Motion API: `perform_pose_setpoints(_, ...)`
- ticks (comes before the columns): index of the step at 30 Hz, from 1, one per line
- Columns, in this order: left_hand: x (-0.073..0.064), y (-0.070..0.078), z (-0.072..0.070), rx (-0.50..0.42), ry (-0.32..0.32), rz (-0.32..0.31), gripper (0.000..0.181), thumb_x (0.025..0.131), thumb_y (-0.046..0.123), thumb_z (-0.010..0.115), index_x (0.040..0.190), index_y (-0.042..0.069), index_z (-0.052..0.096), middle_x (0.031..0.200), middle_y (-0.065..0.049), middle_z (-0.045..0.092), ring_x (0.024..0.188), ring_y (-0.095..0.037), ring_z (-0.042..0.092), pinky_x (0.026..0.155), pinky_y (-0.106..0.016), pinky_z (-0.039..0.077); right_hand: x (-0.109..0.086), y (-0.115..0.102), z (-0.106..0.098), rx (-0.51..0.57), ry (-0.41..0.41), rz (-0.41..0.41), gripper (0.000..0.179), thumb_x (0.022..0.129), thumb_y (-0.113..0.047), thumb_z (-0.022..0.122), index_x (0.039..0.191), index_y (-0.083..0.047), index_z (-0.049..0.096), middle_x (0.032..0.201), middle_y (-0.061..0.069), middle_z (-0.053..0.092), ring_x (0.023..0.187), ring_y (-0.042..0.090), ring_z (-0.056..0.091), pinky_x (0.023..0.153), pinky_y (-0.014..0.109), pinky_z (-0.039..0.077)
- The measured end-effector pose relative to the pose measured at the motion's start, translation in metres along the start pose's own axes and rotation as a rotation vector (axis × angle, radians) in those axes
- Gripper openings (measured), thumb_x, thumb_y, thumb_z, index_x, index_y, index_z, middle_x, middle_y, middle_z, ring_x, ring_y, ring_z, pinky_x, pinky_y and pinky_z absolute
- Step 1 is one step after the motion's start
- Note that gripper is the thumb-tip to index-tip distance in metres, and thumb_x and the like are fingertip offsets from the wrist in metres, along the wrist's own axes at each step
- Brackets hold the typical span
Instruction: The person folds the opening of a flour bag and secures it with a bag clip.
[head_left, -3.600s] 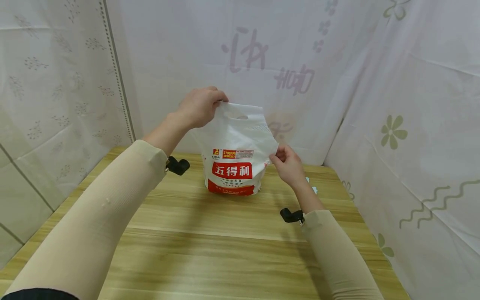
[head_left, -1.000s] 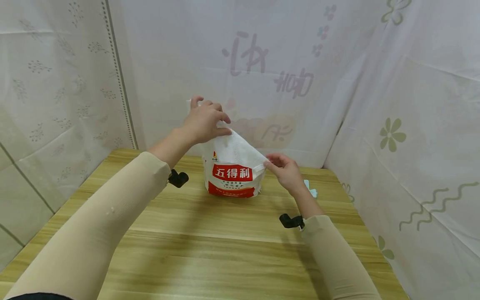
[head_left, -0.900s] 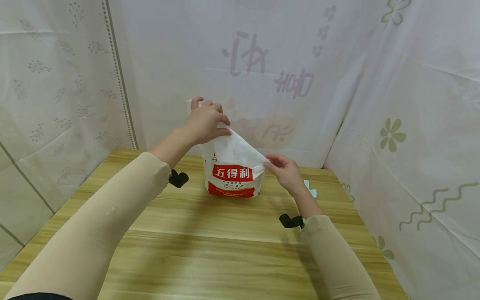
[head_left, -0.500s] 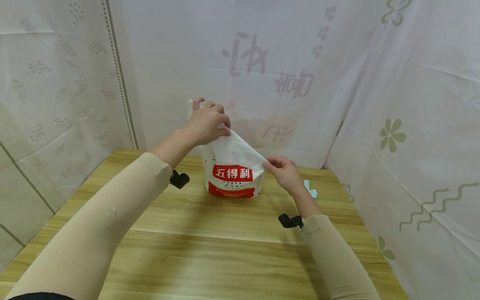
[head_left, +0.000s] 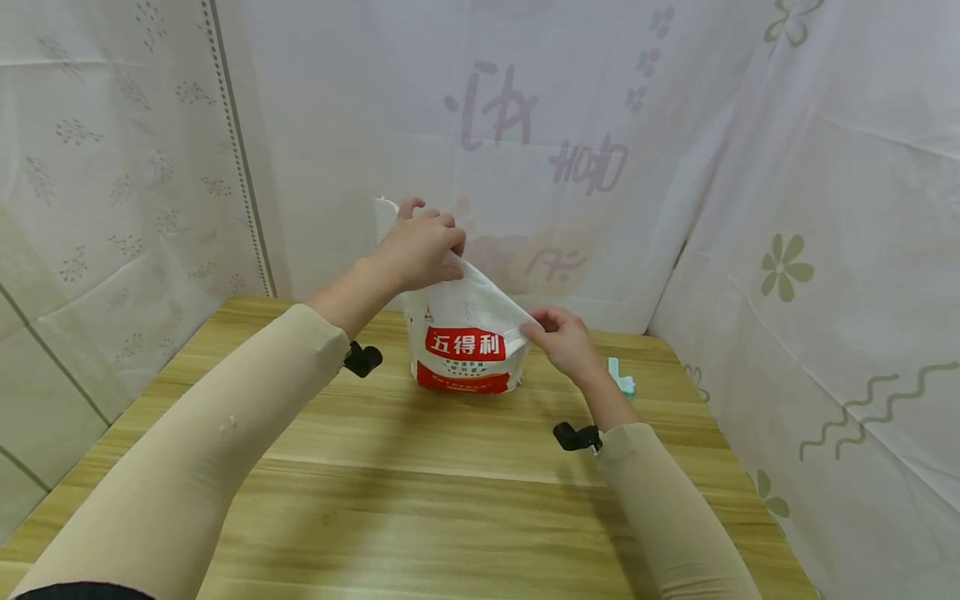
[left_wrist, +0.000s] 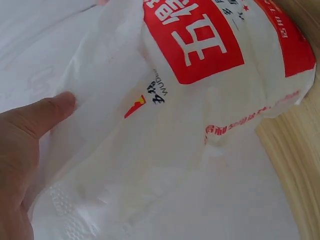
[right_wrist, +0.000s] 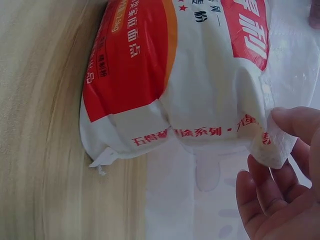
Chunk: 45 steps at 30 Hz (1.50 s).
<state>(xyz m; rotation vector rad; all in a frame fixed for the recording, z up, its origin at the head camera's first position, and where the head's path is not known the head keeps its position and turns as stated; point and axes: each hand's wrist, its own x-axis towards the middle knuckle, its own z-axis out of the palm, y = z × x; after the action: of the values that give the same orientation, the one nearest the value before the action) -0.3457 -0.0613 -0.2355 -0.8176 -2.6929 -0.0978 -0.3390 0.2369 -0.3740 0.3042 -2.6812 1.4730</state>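
A white flour bag (head_left: 467, 367) with red printed panels stands on the wooden table, its top part folded over diagonally toward the front. My left hand (head_left: 422, 248) pinches the folded edge at the upper left, thumb in front; in the left wrist view the thumb (left_wrist: 57, 107) lies against the white plastic. At the right end of the fold, my right hand (head_left: 564, 340) pinches the bag's corner between thumb and fingers. That pinch shows closely in the right wrist view, where the right hand (right_wrist: 287, 185) grips the crumpled corner. The left hand's other fingers are mostly hidden behind the bag.
A small light-blue plastic piece (head_left: 622, 379) lies on the wooden table (head_left: 420, 500), just beyond the right wrist. Patterned white curtains (head_left: 525, 150) hang close behind the bag and along both sides of the table.
Since the oldest frame, the bag's upright top with its handle hole has been folded down to the front. The left hand came lower; the right hand moved slightly down and left. Lately both barely shift.
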Motion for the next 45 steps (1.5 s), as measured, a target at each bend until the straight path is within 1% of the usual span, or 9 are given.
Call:
perform_pose_setpoints(4, 0.002, 0.004, 0.001, 0.028, -0.043, 0.024, 0.028, 0.099, 0.033, 0.082, 0.117, 0.015, 0.069, 0.122, -0.007, 0.078, 0.122, -0.031, 0.067, 0.13, -0.06, 0.025, 0.001, -0.005, 0.001, -0.023, -0.021, -0.009, 0.036, 0.107, -0.029, 0.073, 0.135, -0.006, 0.072, 0.134, 0.017, 0.073, 0.116, 0.031, 0.067, 0.094, 0.038, 0.058)
perform_pose_setpoints(7, 0.004, 0.008, 0.002, 0.045, -0.081, 0.049, 0.034, 0.099, 0.033, 0.084, 0.125, 0.016, 0.073, 0.129, -0.007, 0.077, 0.123, -0.03, 0.07, 0.123, -0.058, 0.037, 0.001, -0.01, 0.003, -0.048, -0.021, -0.033, 0.035, 0.107, -0.027, 0.073, 0.135, -0.006, 0.073, 0.134, 0.018, 0.073, 0.115, 0.033, 0.068, 0.093, 0.039, 0.058)
perform_pose_setpoints(10, 0.005, 0.014, 0.003, 0.074, -0.11, 0.082, 0.035, 0.099, 0.029, 0.083, 0.131, 0.018, 0.076, 0.131, -0.008, 0.076, 0.123, -0.03, 0.071, 0.116, -0.055, 0.045, 0.001, -0.014, 0.005, -0.06, -0.019, -0.048, 0.033, 0.106, -0.024, 0.073, 0.133, -0.005, 0.073, 0.134, 0.019, 0.072, 0.116, 0.036, 0.067, 0.094, 0.045, 0.059)
perform_pose_setpoints(14, 0.008, 0.02, 0.006, 0.118, -0.132, 0.103, 0.031, 0.1, 0.023, 0.082, 0.13, 0.017, 0.077, 0.129, -0.009, 0.076, 0.122, -0.031, 0.072, 0.111, -0.053, 0.05, 0.001, -0.018, 0.008, -0.084, -0.02, -0.037, 0.031, 0.107, -0.022, 0.072, 0.132, -0.005, 0.072, 0.139, 0.019, 0.065, 0.125, 0.036, 0.061, 0.104, 0.054, 0.057)
perform_pose_setpoints(21, 0.011, 0.024, 0.013, 0.148, -0.127, 0.082, 0.023, 0.103, 0.019, 0.077, 0.125, 0.016, 0.074, 0.126, -0.007, 0.08, 0.119, -0.03, 0.076, 0.108, -0.05, 0.053, 0.002, -0.018, 0.012, -0.149, -0.013, -0.023, 0.028, 0.107, -0.022, 0.071, 0.13, -0.006, 0.072, 0.142, 0.018, 0.058, 0.13, 0.037, 0.056, 0.113, 0.06, 0.052)
perform_pose_setpoints(31, 0.01, 0.024, 0.014, 0.171, -0.081, 0.08, 0.012, 0.102, 0.018, 0.078, 0.113, 0.015, 0.075, 0.109, -0.006, 0.081, 0.099, -0.029, 0.078, 0.09, -0.047, 0.062, 0.001, -0.018, 0.015, -0.187, 0.003, -0.041, 0.023, 0.107, -0.022, 0.071, 0.126, -0.008, 0.072, 0.134, 0.016, 0.061, 0.122, 0.034, 0.057, 0.107, 0.056, 0.054)
perform_pose_setpoints(34, 0.01, 0.026, 0.013, 0.181, -0.087, 0.063, 0.015, 0.102, 0.02, 0.078, 0.116, 0.015, 0.075, 0.111, -0.007, 0.081, 0.099, -0.029, 0.077, 0.091, -0.046, 0.063, 0.001, -0.017, 0.015, -0.19, 0.004, -0.029, 0.024, 0.107, -0.022, 0.071, 0.126, -0.008, 0.071, 0.135, 0.016, 0.061, 0.123, 0.035, 0.057, 0.109, 0.057, 0.054)
perform_pose_setpoints(39, 0.01, 0.028, 0.012, 0.206, -0.093, 0.045, 0.027, 0.101, 0.024, 0.08, 0.126, 0.014, 0.075, 0.122, -0.009, 0.078, 0.109, -0.03, 0.076, 0.095, -0.046, 0.063, 0.001, -0.016, 0.015, -0.195, 0.011, -0.01, 0.025, 0.107, -0.024, 0.072, 0.125, -0.007, 0.069, 0.135, 0.017, 0.061, 0.125, 0.035, 0.059, 0.111, 0.058, 0.053)
perform_pose_setpoints(45, 0.009, 0.028, 0.012, 0.217, -0.098, 0.055, 0.029, 0.101, 0.023, 0.08, 0.128, 0.012, 0.074, 0.125, -0.011, 0.076, 0.117, -0.033, 0.074, 0.099, -0.046, 0.06, 0.0, -0.016, 0.014, -0.198, 0.014, -0.002, 0.022, 0.107, -0.024, 0.073, 0.121, -0.008, 0.066, 0.123, 0.015, 0.066, 0.113, 0.032, 0.061, 0.097, 0.048, 0.056)
